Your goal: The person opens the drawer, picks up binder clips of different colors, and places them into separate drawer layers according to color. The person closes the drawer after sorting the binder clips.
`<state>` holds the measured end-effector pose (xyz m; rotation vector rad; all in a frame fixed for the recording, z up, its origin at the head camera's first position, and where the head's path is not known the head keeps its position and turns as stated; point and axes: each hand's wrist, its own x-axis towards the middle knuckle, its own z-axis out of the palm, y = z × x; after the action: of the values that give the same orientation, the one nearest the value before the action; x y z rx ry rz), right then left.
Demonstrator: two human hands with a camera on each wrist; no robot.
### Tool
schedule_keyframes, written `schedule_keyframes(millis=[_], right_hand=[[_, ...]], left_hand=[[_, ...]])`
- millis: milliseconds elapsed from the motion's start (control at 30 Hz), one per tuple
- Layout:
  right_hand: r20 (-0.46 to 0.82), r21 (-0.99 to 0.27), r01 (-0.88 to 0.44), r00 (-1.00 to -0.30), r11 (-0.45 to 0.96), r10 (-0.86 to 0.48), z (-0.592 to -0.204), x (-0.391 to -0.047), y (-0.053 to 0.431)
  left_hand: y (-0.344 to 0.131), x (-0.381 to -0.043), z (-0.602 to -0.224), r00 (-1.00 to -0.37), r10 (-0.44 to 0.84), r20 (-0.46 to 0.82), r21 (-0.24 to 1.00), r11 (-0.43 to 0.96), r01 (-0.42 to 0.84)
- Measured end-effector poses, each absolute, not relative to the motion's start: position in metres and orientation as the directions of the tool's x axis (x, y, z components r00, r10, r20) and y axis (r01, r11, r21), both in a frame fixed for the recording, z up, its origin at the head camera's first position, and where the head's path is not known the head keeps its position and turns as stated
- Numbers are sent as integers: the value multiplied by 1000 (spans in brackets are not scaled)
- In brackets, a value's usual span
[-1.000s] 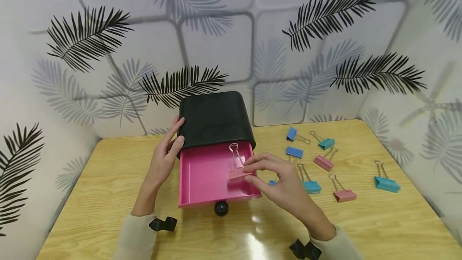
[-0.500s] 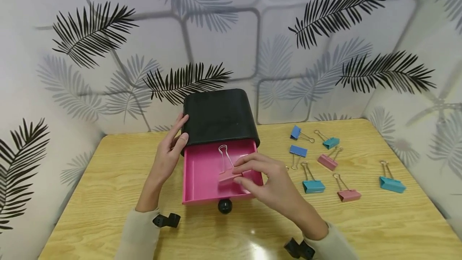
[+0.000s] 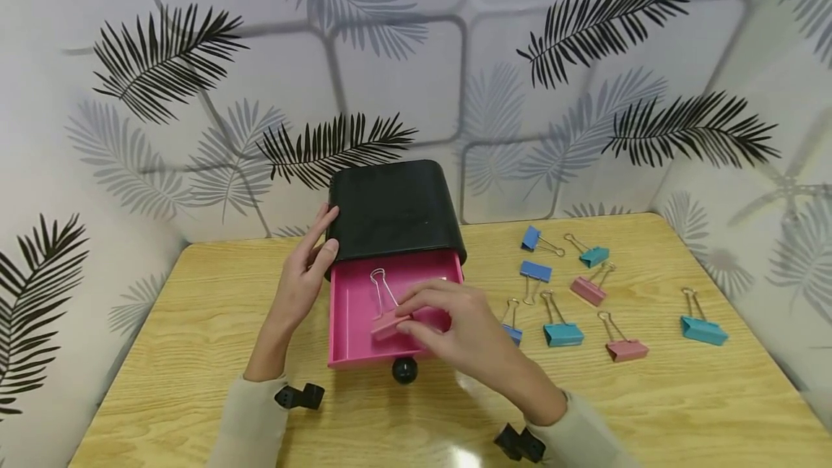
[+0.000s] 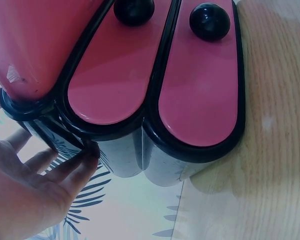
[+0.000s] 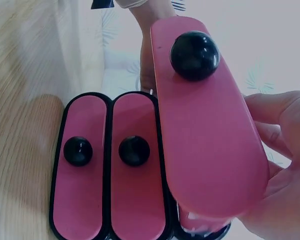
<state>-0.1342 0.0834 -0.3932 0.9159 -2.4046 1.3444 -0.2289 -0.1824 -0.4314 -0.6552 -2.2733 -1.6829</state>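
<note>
My right hand (image 3: 464, 327) pinches a pink binder clip (image 3: 386, 325) by its right end, over the pink top drawer (image 3: 351, 352), which is pulled out. The clip's wire handle points away from me; whether it touches the drawer floor, I cannot tell. The drawer belongs to a black cabinet (image 3: 393, 211) with black round knobs. My left hand (image 3: 302, 273) rests against the cabinet's left side, its fingers and thumb on the side wall. In the right wrist view the drawer front (image 5: 210, 135) hides the clip; two lower drawers (image 5: 137, 190) are shut.
To the right, several binder clips lie spread on the wooden table: blue (image 3: 536, 271), teal (image 3: 563, 334) and pink (image 3: 626, 349) ones. A teal clip (image 3: 704, 329) lies farthest right. Behind the cabinet stands a leaf-patterned wall (image 3: 500, 114).
My right hand has carried the pink binder clip leftward across the open drawer. A blue clip on the table, hidden before behind the hand, now shows. My left hand stays at the cabinet.
</note>
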Motion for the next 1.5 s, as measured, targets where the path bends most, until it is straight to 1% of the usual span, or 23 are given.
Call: schedule_keyframes(millis=[233, 467, 700, 900, 1100, 1500], right_hand=[[427, -653, -615, -781, 443, -455, -387, -138, 72], [378, -654, -582, -805, 483, -457, -385, -140, 68], [344, -659, -566, -813, 496, -471, -383, -142, 63], [316, -684, -551, -815, 479, -486, -380, -145, 57], [273, -670, -534, -823, 515, -498, -381, -145, 55], [211, -744, -519, -780, 420, -590, -382, -148, 54]], left_hand=[[-183, -228, -430, -872, 200, 448, 841, 237, 486], [-181, -229, -429, -876, 205, 436, 851, 225, 475], [-183, -229, -429, -879, 202, 432, 851, 230, 472], [-183, -231, -429, -875, 207, 438, 847, 231, 479], [-183, -232, -431, -868, 217, 447, 844, 220, 489], [-185, -231, -431, -871, 214, 442, 847, 221, 484]])
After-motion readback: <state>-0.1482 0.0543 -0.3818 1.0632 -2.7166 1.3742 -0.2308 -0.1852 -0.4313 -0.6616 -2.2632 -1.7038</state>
